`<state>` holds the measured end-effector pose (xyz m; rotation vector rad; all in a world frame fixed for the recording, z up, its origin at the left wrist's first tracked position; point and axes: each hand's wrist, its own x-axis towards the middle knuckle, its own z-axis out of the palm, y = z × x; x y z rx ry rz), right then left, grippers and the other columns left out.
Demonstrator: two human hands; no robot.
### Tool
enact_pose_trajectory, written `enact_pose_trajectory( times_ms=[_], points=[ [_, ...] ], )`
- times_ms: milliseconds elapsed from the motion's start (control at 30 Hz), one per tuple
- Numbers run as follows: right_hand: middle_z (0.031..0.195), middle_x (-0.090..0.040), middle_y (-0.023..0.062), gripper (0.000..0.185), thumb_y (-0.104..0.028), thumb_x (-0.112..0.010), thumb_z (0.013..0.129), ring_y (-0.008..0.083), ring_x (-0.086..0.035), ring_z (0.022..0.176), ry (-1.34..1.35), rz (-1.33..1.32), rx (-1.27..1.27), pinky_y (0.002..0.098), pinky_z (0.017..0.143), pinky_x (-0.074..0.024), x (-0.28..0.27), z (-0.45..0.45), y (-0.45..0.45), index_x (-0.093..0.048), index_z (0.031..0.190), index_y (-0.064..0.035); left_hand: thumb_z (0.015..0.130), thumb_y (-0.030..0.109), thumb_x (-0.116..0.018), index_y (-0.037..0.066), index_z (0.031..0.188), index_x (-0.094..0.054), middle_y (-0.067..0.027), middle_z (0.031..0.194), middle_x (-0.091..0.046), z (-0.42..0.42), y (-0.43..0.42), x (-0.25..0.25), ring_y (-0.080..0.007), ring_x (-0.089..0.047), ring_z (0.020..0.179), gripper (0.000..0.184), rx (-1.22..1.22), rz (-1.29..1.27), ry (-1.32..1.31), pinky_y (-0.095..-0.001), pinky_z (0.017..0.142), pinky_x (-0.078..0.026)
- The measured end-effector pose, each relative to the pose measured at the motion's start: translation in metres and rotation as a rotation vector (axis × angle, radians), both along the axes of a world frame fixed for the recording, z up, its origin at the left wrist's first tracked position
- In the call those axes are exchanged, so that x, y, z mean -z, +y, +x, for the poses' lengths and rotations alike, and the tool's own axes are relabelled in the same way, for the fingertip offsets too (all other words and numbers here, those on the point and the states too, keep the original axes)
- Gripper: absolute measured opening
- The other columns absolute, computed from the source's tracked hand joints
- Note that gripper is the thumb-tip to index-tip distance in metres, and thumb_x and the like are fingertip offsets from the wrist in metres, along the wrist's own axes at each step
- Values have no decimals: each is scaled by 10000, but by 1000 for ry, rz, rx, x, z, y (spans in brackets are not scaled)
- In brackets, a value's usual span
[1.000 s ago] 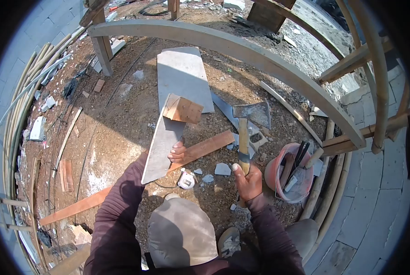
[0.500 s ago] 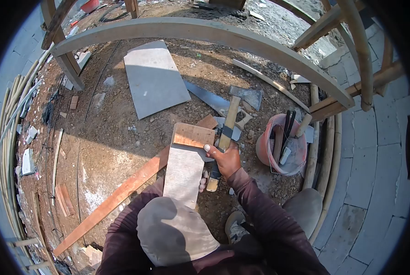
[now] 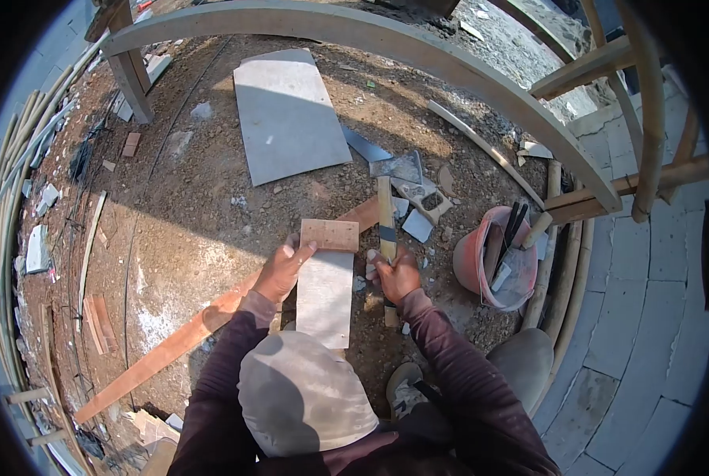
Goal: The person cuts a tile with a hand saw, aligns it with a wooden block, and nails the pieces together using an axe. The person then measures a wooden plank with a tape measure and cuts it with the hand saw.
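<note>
My left hand (image 3: 279, 272) grips the left edge of a pale flat board (image 3: 324, 297) with a reddish wooden block (image 3: 329, 236) across its far end. Its thumb lies on the block, and the other fingers are partly hidden. My right hand (image 3: 398, 274) is wrapped round the wooden handle of a hatchet (image 3: 385, 210), just right of the board. Black tape bands the handle, and a broad metal head (image 3: 398, 166) points away from me. Beyond it lies a handsaw (image 3: 427, 198), its blade partly covered. A long reddish plank (image 3: 172, 341) runs under the board.
A pink bucket (image 3: 467, 262) with tools stands to the right. A large pale panel (image 3: 291, 119) lies ahead. A curved timber beam (image 3: 354, 22) spans the far side. Bamboo poles (image 3: 555, 254) line the right edge, and more poles (image 3: 13, 206) lie left. Rubble dots the ground.
My left hand has come from under the board to its left edge by the block. The hatchet has moved slightly away from the board and turned more upright in view. The view has shifted.
</note>
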<state>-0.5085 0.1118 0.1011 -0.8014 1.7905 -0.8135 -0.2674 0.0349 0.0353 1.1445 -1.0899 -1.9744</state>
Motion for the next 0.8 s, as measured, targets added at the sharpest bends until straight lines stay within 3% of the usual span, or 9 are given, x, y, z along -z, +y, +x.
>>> enact_pose_trajectory(
  times_ms=[33,133,167,267,367,467,567,667,800],
  points=[
    [837,-712,125,278,-214,-718,934,238,-685,748,-28,96,26,383,719,-544,-10,-2,0,-642,1082,9,1007,293,-651,-23,1367,-522,-104,1277,-624,0,-8,5,-170,-546,1197,496,-23,-55,-63,-321,1049,-409],
    [807,-689,152,265,-226,-683,955,304,-679,749,156,-138,-101,439,702,-524,30,-24,23,-624,1057,11,1013,350,-634,-32,1315,-556,-136,1244,-649,-3,-32,17,-181,-581,1149,493,1,-183,-173,-339,1021,-435],
    [701,-606,52,252,-253,-640,1009,180,-604,645,349,-275,-172,356,600,-472,32,-26,28,-608,1038,-5,1003,361,-645,-44,1328,-555,-181,1242,-666,-5,-39,29,-217,-619,1136,527,-40,-189,-143,-355,1004,-461],
    [705,-601,104,273,-278,-610,1021,242,-611,640,498,-157,-243,397,608,-474,32,-38,38,-605,1045,-6,991,335,-664,-45,1352,-552,-203,1281,-661,-2,-46,20,-248,-629,1168,536,-32,-305,-440,-351,1006,-468],
    [852,-655,285,250,-236,-618,979,513,-634,869,515,-71,-274,539,717,-499,11,-36,40,-588,1075,-7,993,344,-658,-37,1376,-547,-227,1296,-651,4,-46,20,-271,-635,1184,551,-9,-332,-449,-346,1009,-471],
    [841,-648,286,260,-234,-616,980,513,-635,863,521,-67,-293,554,702,-488,4,-36,40,-573,1098,-7,991,384,-655,-33,1356,-573,-193,1294,-659,6,-47,-9,-244,-630,1178,560,58,-312,-389,-332,1012,-467],
    [821,-641,276,249,-237,-612,985,502,-638,801,513,-41,-322,540,677,-486,5,-38,38,-583,1072,-6,977,374,-685,-13,1352,-592,-138,1277,-670,25,-55,-28,-226,-630,1158,547,42,0,-190,-323,1010,-470],
    [789,-634,254,242,-244,-607,994,480,-637,745,503,-94,-327,516,650,-485,3,-35,36,-598,1038,-6,958,351,-717,7,1406,-553,-110,1339,-627,54,-64,-19,-204,-588,1209,588,-288,230,108,-333,1039,-450],
    [748,-625,208,332,-342,-571,1020,395,-636,679,518,-122,-348,462,613,-469,19,-38,44,-620,1009,-14,949,357,-713,30,1364,-513,-126,1392,-548,102,-76,1,-235,-520,1287,565,-554,36,277,-400,1093,-403]
  ],
)
